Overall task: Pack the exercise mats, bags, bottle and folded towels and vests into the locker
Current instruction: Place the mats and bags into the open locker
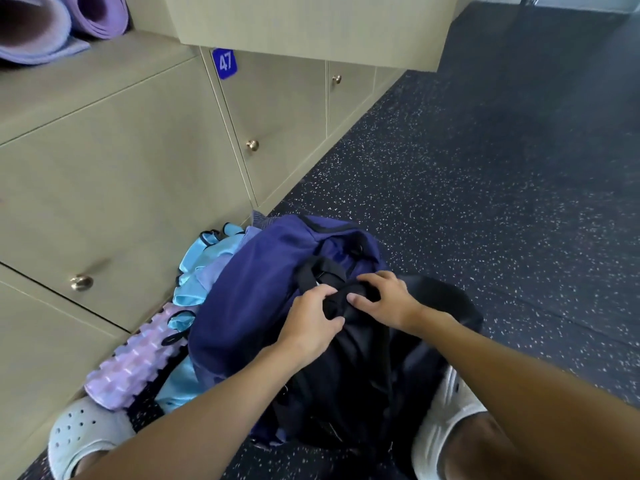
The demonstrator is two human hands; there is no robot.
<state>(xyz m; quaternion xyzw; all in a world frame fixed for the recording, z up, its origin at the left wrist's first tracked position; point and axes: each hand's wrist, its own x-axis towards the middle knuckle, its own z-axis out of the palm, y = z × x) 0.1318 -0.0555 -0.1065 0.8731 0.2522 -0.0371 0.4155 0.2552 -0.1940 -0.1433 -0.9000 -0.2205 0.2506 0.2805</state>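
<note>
- Directly below the camera, a navy duffel bag lies on the speckled dark floor. Its long axis runs away from the person, roughly along the foot of the locker row.
- A black bag lies against the navy duffel bag's right side, touching it, between the person's feet.
- The left hand has its fingers curled over a bunched black strap at the near-right top of the navy duffel bag, gripping it.
- The right hand pinches the same black strap from the other side, thumb towards the left hand. Which bag the strap belongs to cannot be told.
- Light blue vests with dark trim lie crumpled on the left of the navy duffel bag, between it and the lockers.
- A lilac ridged foam roller lies left of the navy duffel bag on the near side, its long axis parallel to the bag's, one end by a pale clog.
- Two rolled purple exercise mats sit in an open locker compartment well above and left of the navy duffel bag, their rolled ends facing outward.
- A blue plate reading 47 is on the locker front beyond the navy duffel bag.
</note>
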